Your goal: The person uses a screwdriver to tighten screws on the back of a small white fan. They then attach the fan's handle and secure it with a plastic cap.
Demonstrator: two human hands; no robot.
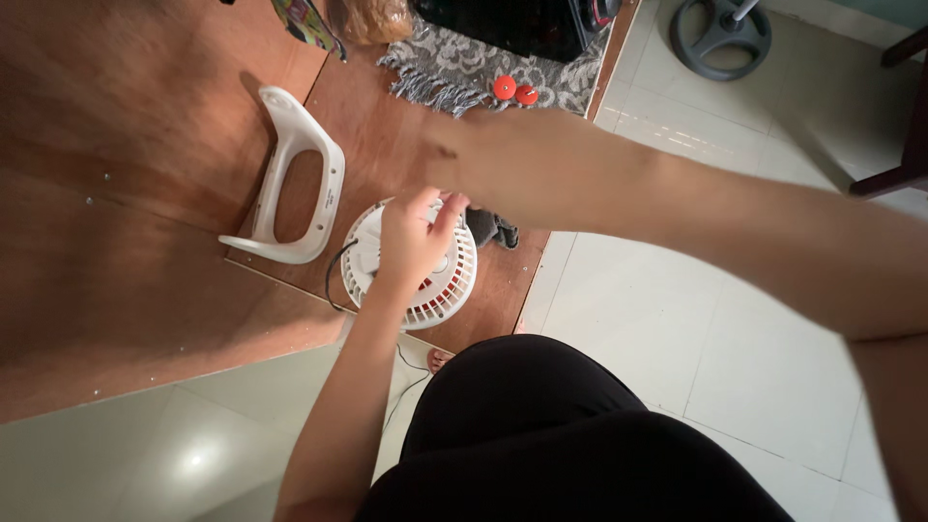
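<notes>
- Nearest, my lap in black (541,435) fills the bottom of the view above a pale tile floor (677,319); a thin dark cord (406,372) runs down from the fan past my knee.
- My left hand (414,237) is curled over the middle of the fan (425,280), fingers bent around its hub and touching it; the fan, a round white grille with a touch of red inside, lies flat near the edge of the brown wooden board (145,193), close to where the board gives way to tile.
- My right arm crosses the frame, and my right hand (454,159) is a blur just above the fan; whether it is open or closed on anything I cannot tell.
- The white stand (290,179) lies apart from the fan, just to its left on the board, so the two look separated; by my reading the fan itself is what remains in hand.
- A small dark object (491,229) sits just behind the fan.
- Farther off, two red balls (514,91) rest on a grey fringed mat (464,63), a black appliance (522,24) behind them; a round grey base (720,34) stands on the tile at the far right.
- Open board lies to the left; the board's edge is close on the right.
</notes>
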